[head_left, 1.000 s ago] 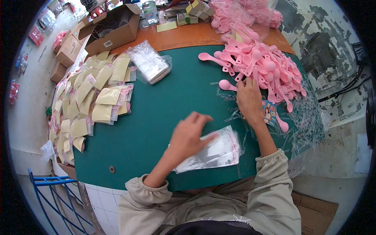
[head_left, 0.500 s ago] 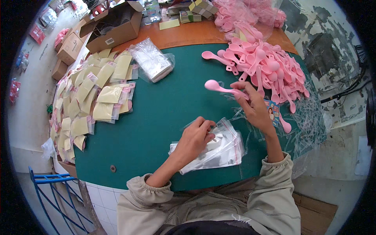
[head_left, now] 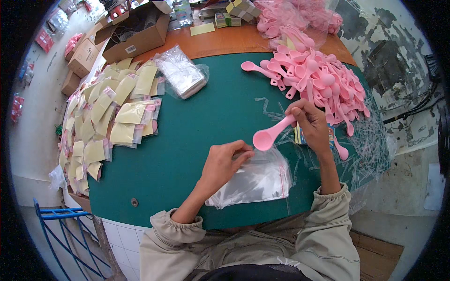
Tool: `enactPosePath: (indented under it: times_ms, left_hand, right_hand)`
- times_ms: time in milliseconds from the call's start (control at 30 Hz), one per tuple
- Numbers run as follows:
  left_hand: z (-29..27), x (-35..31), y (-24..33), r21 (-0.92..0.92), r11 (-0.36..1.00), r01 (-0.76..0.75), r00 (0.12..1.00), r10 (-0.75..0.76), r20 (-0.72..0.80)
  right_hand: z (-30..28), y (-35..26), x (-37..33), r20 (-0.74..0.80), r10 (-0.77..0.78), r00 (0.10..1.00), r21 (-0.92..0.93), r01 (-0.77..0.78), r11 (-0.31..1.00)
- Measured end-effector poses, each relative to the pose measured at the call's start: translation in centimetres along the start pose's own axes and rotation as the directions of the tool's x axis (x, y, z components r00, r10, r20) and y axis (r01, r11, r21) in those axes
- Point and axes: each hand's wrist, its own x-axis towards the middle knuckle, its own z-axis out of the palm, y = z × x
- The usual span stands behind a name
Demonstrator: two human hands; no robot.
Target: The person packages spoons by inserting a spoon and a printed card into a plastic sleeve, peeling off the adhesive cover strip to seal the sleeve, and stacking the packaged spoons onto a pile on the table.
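A pink plastic spoon with a deep round bowl is gripped by the end of its handle in my right hand. The bowl points down and left, hanging over the far edge of a stack of clear plastic bags. My left hand is closed in a pinch at that same edge, just left of the spoon's bowl, on what looks like the rim of a clear bag. Under my right hand lies a small stack of printed cards, partly hidden.
A big heap of pink spoons covers the far right. Clear plastic strips lie scattered below it. At left are many filled packets with pale yellow cards. Another bundle of clear bags and an open cardboard box stand farther back.
My right hand has drawn the spoon nearer and swung its bowl down toward the bags. My left hand has moved slightly left, its fingers now pinched at the stack's far edge.
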Motion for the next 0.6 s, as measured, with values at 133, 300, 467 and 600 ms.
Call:
enactPosePath:
  times_ms: [133,300,467,600]
  left_hand:
    - [-0.7,0.0,-0.2,0.230,0.951,-0.204,0.969,0.230,-0.093]
    - [-2.4,0.5,-0.1,0.057,0.997,0.048,0.999,-0.049,0.007]
    - [-2.8,0.7,-0.1,-0.483,0.855,0.191,0.980,-0.196,0.042]
    - [-2.3,0.8,-0.9,-0.515,0.823,0.240,0.971,-0.216,0.107]
  right_hand:
    - [0.1,0.0,0.2,0.066,-0.019,0.998,-0.293,0.038,0.955]
    - [0.1,-0.1,0.2,0.084,-0.138,0.987,-0.530,0.161,0.832]
    - [0.4,0.4,-0.1,-0.093,-0.074,0.993,-0.459,0.024,0.888]
    - [1.8,0.3,-0.2,-0.257,-0.045,0.965,-0.233,-0.017,0.972]
